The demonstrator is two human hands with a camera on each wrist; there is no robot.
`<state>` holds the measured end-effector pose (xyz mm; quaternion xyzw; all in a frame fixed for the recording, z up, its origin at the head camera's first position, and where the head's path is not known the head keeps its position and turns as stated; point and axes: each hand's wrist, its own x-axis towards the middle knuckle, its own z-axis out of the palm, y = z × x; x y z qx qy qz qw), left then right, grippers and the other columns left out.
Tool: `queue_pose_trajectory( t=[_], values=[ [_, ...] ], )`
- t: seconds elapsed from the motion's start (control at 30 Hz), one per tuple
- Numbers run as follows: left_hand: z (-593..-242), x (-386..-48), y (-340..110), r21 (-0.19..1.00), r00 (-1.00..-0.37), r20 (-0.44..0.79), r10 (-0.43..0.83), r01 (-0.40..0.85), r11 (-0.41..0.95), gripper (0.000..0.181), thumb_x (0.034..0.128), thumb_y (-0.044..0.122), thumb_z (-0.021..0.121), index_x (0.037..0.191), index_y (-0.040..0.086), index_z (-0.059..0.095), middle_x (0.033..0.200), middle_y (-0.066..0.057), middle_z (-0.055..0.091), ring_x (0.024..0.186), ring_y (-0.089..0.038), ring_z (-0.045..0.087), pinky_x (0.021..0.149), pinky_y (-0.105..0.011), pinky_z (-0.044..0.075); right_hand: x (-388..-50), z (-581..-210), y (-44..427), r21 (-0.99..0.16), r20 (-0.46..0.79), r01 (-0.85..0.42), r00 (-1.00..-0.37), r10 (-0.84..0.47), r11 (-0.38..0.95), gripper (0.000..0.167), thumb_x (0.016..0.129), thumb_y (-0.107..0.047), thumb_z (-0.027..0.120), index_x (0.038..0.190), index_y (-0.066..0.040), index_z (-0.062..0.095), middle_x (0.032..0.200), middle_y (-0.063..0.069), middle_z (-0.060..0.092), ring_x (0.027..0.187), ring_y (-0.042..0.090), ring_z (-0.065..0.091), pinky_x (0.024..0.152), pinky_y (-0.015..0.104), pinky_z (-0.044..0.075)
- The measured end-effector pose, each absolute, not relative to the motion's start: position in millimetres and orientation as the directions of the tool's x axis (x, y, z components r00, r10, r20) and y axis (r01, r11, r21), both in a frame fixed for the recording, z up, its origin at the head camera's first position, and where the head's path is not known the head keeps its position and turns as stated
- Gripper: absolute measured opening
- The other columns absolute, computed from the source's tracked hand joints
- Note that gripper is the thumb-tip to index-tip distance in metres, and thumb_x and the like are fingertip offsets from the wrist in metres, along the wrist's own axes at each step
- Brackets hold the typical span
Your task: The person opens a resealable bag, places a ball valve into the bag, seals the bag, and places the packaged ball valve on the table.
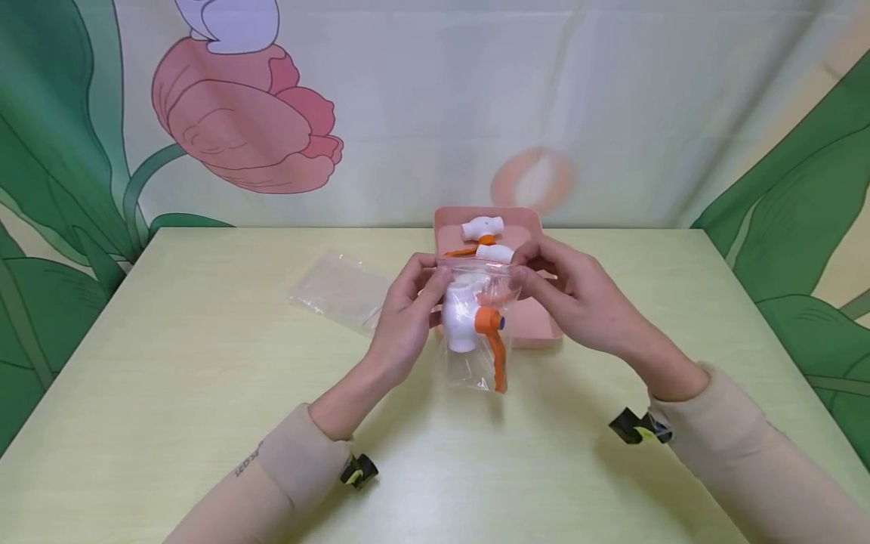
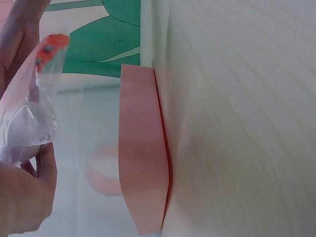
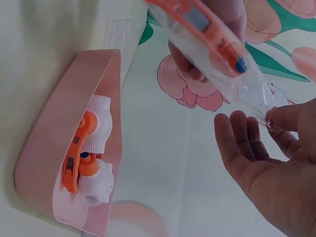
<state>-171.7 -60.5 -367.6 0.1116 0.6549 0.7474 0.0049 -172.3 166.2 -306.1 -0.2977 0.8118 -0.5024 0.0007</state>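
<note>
A clear zip bag (image 1: pixel 469 370) holds a white valve (image 1: pixel 461 321) with an orange handle (image 1: pixel 498 351), hanging upright above the table. My left hand (image 1: pixel 406 321) grips the bag's upper left side, thumb in front. At the upper right corner my right hand (image 1: pixel 578 295) pinches the bag's edge between thumb and index finger. In the right wrist view the other fingers of the right hand (image 3: pixel 276 163) are spread below the pinched corner. The left wrist view shows the left hand (image 2: pixel 24 197) at the bagged valve (image 2: pixel 24 131).
Behind the hands a pink tray (image 1: pixel 530 332) holds white valves (image 3: pixel 98 123) with orange handles. An empty clear bag (image 1: pixel 340 291) lies flat on the table (image 1: pixel 204 363), left of the tray. A printed curtain (image 1: pixel 421 113) hangs at the back.
</note>
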Motion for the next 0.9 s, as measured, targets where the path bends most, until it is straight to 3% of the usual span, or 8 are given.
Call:
queue_pose_trajectory(
  t=[0.2, 0.43, 0.9],
  values=[
    [-366.2, -171.1, -59.1, 0.973, -0.974, 0.209, 0.089, 0.199, -0.116, 0.022, 0.1088, 0.020, 0.054, 0.120, 0.001, 0.058, 0.110, -0.014, 0.058, 0.085, -0.024, 0.063, 0.071, -0.029, 0.056, -173.7, -310.5, 165.6, -0.799, 0.287, -0.473, -0.843, -0.455, 0.372, 0.005, 0.105, -0.004, 0.058, 0.105, 0.001, 0.059, 0.098, 0.011, 0.060, 0.088, 0.024, 0.065, 0.082, 0.031, 0.057],
    [-365.1, -170.9, -57.1, 0.977, -0.977, 0.204, 0.058, 0.199, -0.083, 0.025, 0.1076, 0.022, 0.056, 0.118, -0.001, 0.059, 0.111, -0.013, 0.059, 0.083, -0.022, 0.064, 0.072, -0.028, 0.058, -173.7, -313.1, 165.3, -0.792, 0.282, -0.439, -0.880, -0.383, 0.425, 0.004, 0.103, -0.004, 0.061, 0.105, 0.000, 0.061, 0.098, 0.011, 0.060, 0.083, 0.021, 0.065, 0.077, 0.029, 0.058],
    [-359.5, -170.5, -56.7, 0.977, -0.977, 0.208, 0.038, 0.205, -0.061, 0.022, 0.1061, 0.016, 0.058, 0.115, -0.004, 0.061, 0.113, -0.013, 0.062, 0.081, -0.020, 0.065, 0.066, -0.022, 0.054, -178.2, -316.3, 165.0, -0.804, 0.299, -0.433, -0.887, -0.353, 0.407, 0.006, 0.101, 0.000, 0.063, 0.106, 0.000, 0.060, 0.088, 0.013, 0.058, 0.072, 0.025, 0.064, 0.067, 0.029, 0.057]
  ],
)
